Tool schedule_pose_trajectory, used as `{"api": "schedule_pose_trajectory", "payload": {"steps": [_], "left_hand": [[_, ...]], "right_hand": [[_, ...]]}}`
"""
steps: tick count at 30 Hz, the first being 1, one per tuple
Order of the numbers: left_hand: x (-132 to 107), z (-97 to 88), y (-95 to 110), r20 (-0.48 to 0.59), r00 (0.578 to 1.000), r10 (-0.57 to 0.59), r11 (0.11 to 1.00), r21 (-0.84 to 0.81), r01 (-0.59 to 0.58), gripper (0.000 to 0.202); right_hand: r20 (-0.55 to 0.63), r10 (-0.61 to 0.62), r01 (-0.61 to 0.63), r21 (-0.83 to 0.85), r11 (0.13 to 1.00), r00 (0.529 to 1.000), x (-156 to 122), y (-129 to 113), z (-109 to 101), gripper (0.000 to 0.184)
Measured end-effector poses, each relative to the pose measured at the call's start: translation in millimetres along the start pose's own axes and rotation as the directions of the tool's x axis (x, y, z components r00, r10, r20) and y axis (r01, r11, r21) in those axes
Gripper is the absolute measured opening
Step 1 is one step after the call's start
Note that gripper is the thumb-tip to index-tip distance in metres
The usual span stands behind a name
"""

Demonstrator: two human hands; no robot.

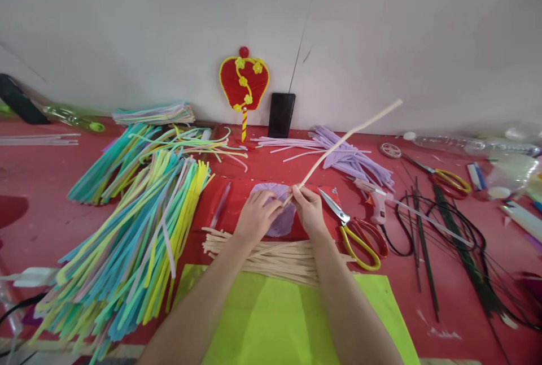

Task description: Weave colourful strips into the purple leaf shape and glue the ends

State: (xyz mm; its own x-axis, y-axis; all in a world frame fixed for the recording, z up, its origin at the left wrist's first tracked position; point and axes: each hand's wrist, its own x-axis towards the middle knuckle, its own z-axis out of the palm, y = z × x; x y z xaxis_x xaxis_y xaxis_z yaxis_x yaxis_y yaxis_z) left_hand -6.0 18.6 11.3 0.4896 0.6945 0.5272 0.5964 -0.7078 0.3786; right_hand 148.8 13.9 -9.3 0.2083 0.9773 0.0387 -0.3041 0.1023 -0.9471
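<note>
A long beige pipe cleaner (351, 132) slants up and to the right out of my hands. My right hand (309, 209) pinches it between thumb and fingers, a little above its lower end. At that lower end my left hand (256, 217) is closed, its fingertips meeting the stem. Beneath both hands lies a flat purple piece (282, 222) with a rounded outline, partly covered by them, on a red sheet (220, 187). A bundle of beige pipe cleaners (279, 260) is just in front, under my forearms.
Colourful pipe cleaners (131, 252) are heaped at left, purple ones (351, 153) behind. Scissors (353, 235) and a glue gun (379, 201) lie right, near dark wires (427, 257). A red-and-yellow ornament (244, 85) and a phone (282, 115) stand against the wall. A yellow-green sheet (271, 320) lies in front.
</note>
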Motion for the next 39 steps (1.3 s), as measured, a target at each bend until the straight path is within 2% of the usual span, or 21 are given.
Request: {"api": "schedule_pose_trajectory", "payload": {"steps": [3, 6, 9, 11, 14, 19, 27, 32, 35, 39], "left_hand": [[-2.4, 2.8, 1.6, -0.004, 0.992, -0.127, 0.992, 0.016, 0.127, 0.015], [-3.1, 4.3, 4.4, 0.051, 0.969, -0.241, 0.969, -0.043, 0.244, 0.013], [-1.7, 2.8, 7.4, 0.106, 0.892, -0.439, 0.891, -0.080, 0.448, 0.026], [0.0, 0.9, 9.0, 0.182, 0.850, -0.495, 0.859, -0.044, 0.509, 0.026], [2.1, -0.7, 10.4, 0.294, 0.834, -0.466, 0.881, 0.063, 0.470, 0.023], [2.1, 1.6, 10.2, 0.341, 0.829, -0.444, 0.894, 0.113, 0.433, 0.025], [-1.2, 3.3, 8.5, 0.301, 0.857, -0.418, 0.889, -0.055, 0.454, 0.021], [-1.5, 2.2, 11.8, 0.273, 0.873, -0.403, 0.886, -0.122, 0.447, 0.022], [-0.2, 1.2, 14.5, 0.281, 0.868, -0.408, 0.869, -0.170, 0.464, 0.021], [1.1, 2.5, 14.7, 0.277, 0.854, -0.440, 0.802, -0.306, 0.512, 0.021]], "right_hand": [[0.000, -0.012, 0.012, -0.048, 0.999, 1.000, -0.7, -0.5, 0.1, 0.020], [0.000, 0.000, 0.000, -0.073, 0.997, 1.000, -1.5, -1.2, 1.3, 0.024], [-0.008, 0.003, -0.004, -0.090, 0.996, 1.000, -1.8, -1.2, 1.5, 0.026], [-0.010, -0.005, 0.004, -0.097, 0.995, 1.000, -1.8, -0.7, 1.1, 0.026], [-0.008, -0.013, 0.012, -0.100, 0.995, 1.000, -1.8, -0.3, 0.5, 0.025], [0.004, -0.002, 0.002, -0.111, 0.994, 1.000, -2.5, -1.0, 1.6, 0.026], [-0.009, 0.015, -0.016, -0.084, 0.996, 1.000, -3.6, -2.5, 3.7, 0.027], [-0.011, 0.018, -0.017, 0.018, 1.000, 1.000, -3.4, -1.9, 5.3, 0.021], [-0.029, 0.015, -0.014, 0.037, 0.999, 0.999, -3.1, -2.1, 5.0, 0.022], [-0.044, 0.005, -0.004, 0.013, 1.000, 0.999, -2.3, -2.9, 3.1, 0.023]]}}
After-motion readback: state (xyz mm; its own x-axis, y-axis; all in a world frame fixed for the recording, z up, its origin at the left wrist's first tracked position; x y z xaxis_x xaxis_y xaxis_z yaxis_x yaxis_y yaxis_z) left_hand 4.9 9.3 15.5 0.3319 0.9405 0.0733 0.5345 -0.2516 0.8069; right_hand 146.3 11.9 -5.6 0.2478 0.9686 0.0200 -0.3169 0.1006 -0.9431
